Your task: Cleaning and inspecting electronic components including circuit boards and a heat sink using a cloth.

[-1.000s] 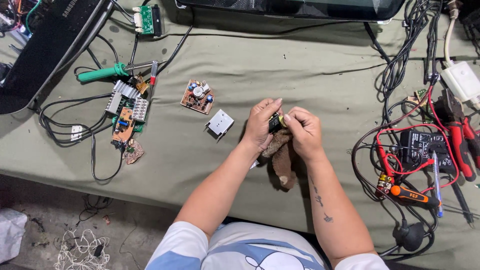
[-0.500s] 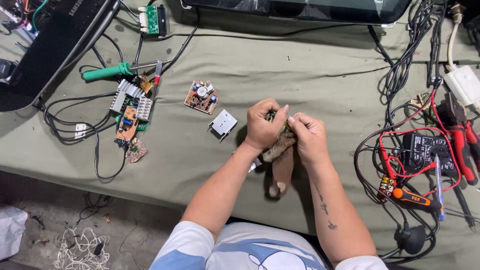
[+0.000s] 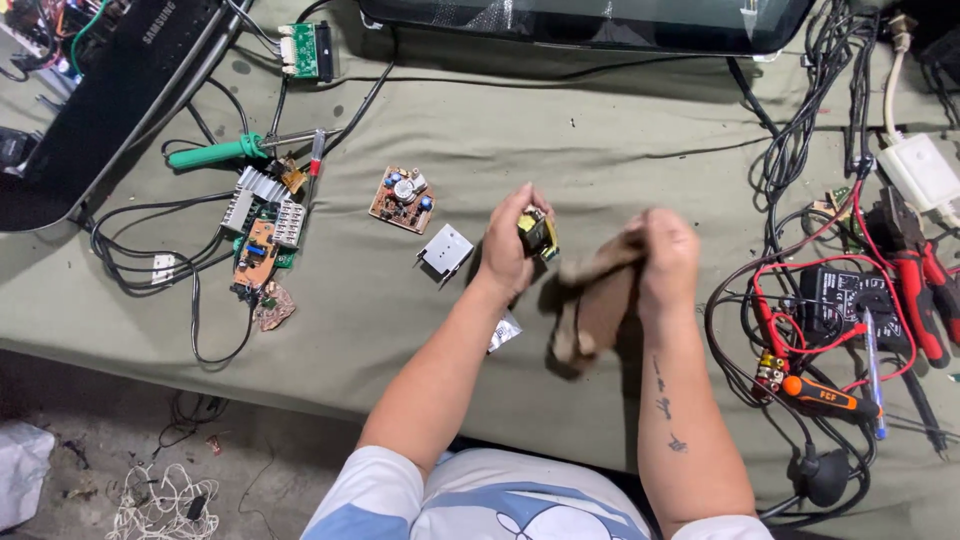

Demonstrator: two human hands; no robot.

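Observation:
My left hand (image 3: 508, 250) pinches a small yellow-and-black transformer-like part (image 3: 537, 233) above the green cloth of the bench. My right hand (image 3: 668, 255) is a little to the right of it and grips a brown rag (image 3: 595, 305) that hangs down from the fist. The two hands are apart, with the part between them. A small brown circuit board (image 3: 403, 198) and a white metal piece (image 3: 446, 250) lie just left of my left hand. A small silvery scrap (image 3: 505, 331) lies under my left forearm.
A larger board with heat sinks (image 3: 262, 225) and a green-handled soldering iron (image 3: 215, 153) lie at the left, with black cables around. At the right are a black meter with red leads (image 3: 838, 300), an orange screwdriver (image 3: 825, 395), red pliers (image 3: 915, 290) and a white power strip (image 3: 920, 170). A dark screen (image 3: 600, 20) lies along the back edge.
My hands were joined at the part, the rag against it. Now they have drawn apart: the left keeps the part, the right has moved right with the rag.

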